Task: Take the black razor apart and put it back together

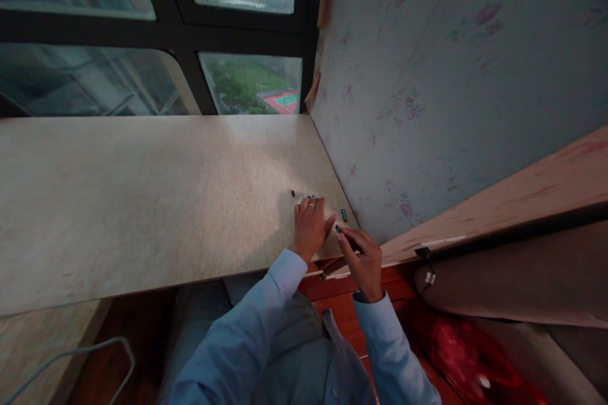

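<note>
My right hand [365, 261] is closed in a pinch at the table's front right corner. Between its thumb and fingertips is a small dark green cylinder [337, 229], shaped like a battery. A similar green and black cylinder [344, 215] lies on the tabletop just beyond that hand, near the wall. My left hand [310, 228] rests palm down on the table, its thumb apart and pointing towards the pinched cylinder. At its fingertips sits a tiny silvery and black piece [311, 196], partly hidden. A small dark piece [293, 193] lies a little to the left.
The pale tabletop [142, 202] runs left under dark-framed windows [249, 19]. A flowered wall [456, 76] borders its right side. A black plug with a cord [424, 253] hangs at the lower right, above a red shiny bag [470, 354]. A grey cable [95, 347] loops at lower left.
</note>
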The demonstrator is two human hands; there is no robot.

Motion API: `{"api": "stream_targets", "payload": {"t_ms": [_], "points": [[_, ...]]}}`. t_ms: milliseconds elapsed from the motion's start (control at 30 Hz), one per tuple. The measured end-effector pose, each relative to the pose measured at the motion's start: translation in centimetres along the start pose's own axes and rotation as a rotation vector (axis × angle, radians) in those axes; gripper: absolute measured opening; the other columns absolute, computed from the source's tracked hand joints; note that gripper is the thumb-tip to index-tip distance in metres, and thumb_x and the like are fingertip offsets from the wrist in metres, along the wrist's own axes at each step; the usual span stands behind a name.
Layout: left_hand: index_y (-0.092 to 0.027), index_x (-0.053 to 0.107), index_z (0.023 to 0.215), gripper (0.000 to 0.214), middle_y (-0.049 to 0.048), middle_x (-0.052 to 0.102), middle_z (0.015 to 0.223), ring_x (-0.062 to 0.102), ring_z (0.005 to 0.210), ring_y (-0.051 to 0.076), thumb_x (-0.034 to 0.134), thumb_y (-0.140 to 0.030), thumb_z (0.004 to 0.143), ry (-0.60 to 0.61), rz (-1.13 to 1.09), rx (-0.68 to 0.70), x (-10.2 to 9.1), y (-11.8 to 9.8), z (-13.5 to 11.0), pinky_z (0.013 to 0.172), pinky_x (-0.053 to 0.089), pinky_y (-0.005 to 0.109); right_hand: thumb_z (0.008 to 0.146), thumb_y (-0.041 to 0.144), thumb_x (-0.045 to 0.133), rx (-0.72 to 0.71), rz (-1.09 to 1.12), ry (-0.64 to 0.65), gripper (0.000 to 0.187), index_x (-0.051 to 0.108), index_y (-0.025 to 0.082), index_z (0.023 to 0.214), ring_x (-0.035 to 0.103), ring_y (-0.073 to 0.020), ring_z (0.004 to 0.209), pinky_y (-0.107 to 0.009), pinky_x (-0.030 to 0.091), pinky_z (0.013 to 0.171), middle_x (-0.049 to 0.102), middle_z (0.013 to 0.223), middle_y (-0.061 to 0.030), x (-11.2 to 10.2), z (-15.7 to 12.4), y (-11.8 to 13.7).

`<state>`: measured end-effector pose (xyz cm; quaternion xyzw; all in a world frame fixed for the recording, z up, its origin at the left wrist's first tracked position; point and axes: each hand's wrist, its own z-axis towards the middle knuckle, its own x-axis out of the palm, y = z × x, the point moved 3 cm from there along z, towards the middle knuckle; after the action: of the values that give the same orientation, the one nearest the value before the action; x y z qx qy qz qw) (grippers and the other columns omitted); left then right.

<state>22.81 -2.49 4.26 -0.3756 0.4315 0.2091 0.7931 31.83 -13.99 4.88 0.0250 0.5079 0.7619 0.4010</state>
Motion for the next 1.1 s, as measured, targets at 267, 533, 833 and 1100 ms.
{"api": "stream_targets", "payload": {"t_ms": [267, 533, 833, 1100], "points": [[-0.011, 0.045, 0.126, 0.046, 0.0180, 0.066, 0.104, 0.060, 0.105, 0.029, 0.058, -0.033, 0.087, 0.155, 0.077, -0.250, -0.6, 1.5, 1.5, 0.080, 0.046, 0.035, 0.088, 0.027, 0.063, 0.011, 0.014, 0.004, 0.016, 0.073, 0.018, 0.097, 0.065, -0.0179, 0.074, -0.029, 0.049, 0.061, 0.071, 0.089, -0.0083, 0.2, 0.2, 0.3], [-0.015, 0.055, 0.111, 0.031, 0.0169, 0.069, 0.099, 0.067, 0.096, 0.028, 0.056, -0.035, 0.088, 0.273, 0.079, -0.371, -0.1, 1.9, 2.4, 0.076, 0.049, 0.034, 0.089, 0.028, 0.062, 0.016, 0.017, 0.015, 0.016, 0.072, 0.019, 0.097, 0.064, -0.0175, 0.071, -0.030, 0.050, 0.061, 0.071, 0.087, -0.0073, 0.2, 0.0, 0.0], [-0.018, 0.064, 0.102, 0.022, 0.0153, 0.071, 0.096, 0.068, 0.092, 0.028, 0.056, -0.026, 0.083, 0.214, 0.004, -0.442, 0.0, 2.5, 2.7, 0.075, 0.049, 0.035, 0.089, 0.028, 0.062, 0.026, 0.017, 0.013, 0.016, 0.072, 0.020, 0.097, 0.063, -0.0174, 0.071, -0.030, 0.050, 0.063, 0.070, 0.085, -0.0065, 0.2, -0.2, -0.2], [-0.017, 0.065, 0.085, 0.016, 0.0032, 0.067, 0.074, 0.063, 0.067, 0.015, 0.065, -0.028, 0.072, -0.039, -0.724, -0.498, -1.5, 4.5, 1.1, 0.062, 0.047, 0.026, 0.089, 0.029, 0.061, 0.027, 0.018, 0.010, 0.017, 0.073, 0.019, 0.097, 0.062, -0.0171, 0.070, -0.030, 0.049, 0.061, 0.070, 0.085, -0.0071, 0.1, 0.0, 0.2]]}}
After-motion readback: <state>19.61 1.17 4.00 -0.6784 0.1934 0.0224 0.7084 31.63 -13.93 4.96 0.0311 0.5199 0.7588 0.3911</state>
